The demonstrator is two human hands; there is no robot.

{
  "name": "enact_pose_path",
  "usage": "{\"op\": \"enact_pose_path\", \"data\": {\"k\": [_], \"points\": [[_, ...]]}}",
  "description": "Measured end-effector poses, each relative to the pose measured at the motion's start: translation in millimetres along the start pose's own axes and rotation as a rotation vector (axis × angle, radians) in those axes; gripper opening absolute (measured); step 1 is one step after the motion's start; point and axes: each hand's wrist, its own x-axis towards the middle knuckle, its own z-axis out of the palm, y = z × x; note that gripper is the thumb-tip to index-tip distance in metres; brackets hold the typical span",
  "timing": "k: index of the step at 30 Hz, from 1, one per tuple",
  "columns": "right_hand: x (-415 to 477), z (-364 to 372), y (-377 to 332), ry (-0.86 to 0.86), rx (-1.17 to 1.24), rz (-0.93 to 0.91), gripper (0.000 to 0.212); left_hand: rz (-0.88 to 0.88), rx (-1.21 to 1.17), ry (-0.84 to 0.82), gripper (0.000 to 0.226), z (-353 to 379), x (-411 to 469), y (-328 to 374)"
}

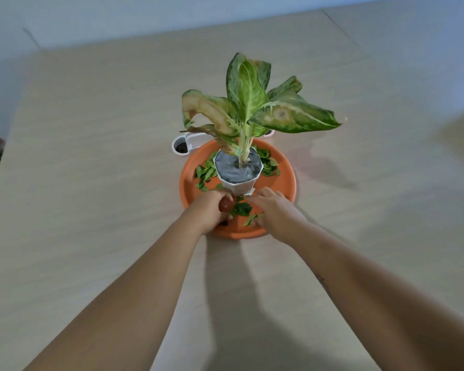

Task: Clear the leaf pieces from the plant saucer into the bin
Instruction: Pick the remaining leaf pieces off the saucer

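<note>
Leaf pieces lie in the saucer between the grips: left hand curled, contents unclear; right hand flat on them. A hasty scoop could tip the pot just beyond.

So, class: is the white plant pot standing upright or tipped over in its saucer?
Upright. The white pot stands on its base in the orange saucer, its open top facing up.

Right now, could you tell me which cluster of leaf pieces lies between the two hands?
The front cluster, on the near side of the saucer; the left cluster and right cluster lie beside the pot, farther back.
</note>
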Motion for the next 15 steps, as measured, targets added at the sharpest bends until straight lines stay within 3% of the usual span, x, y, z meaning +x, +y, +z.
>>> {"op": "enact_pose_path", "data": {"k": [3, 5, 8, 11, 13, 15], "points": [[10.7, 2.5, -2.7, -0.081, -0.097, -0.018, 0.071, 0.031, 0.054, -0.038, 0.067, -2.0, 3.5, -3.6], [16.0, 5.9, -3.5, -0.095, -0.108, -0.012, 0.069, 0.07, 0.084, -0.077, 0.073, -0.6, 4.0, -6.3], [21.6, 8.0, -2.4, -0.097, -0.067, -0.003, 0.064, 0.136, 0.09, -0.083, 0.053, 1.2, 6.5, -9.5], [23.6, 7.6, 1.7, -0.105, -0.001, -0.006, 0.045, 0.158, 0.139, -0.085, 0.024, -1.7, 7.3, -8.2], [22.7, 6.9, 3.3, -0.093, 0.025, 0.009, 0.044, 0.16, 0.18, -0.093, 0.02, -2.1, 8.8, -9.0], [22.0, 6.6, 2.8, -0.085, 0.007, 0.033, 0.061, 0.139, 0.172, -0.095, 0.031, -1.9, 9.2, -9.3]]}}
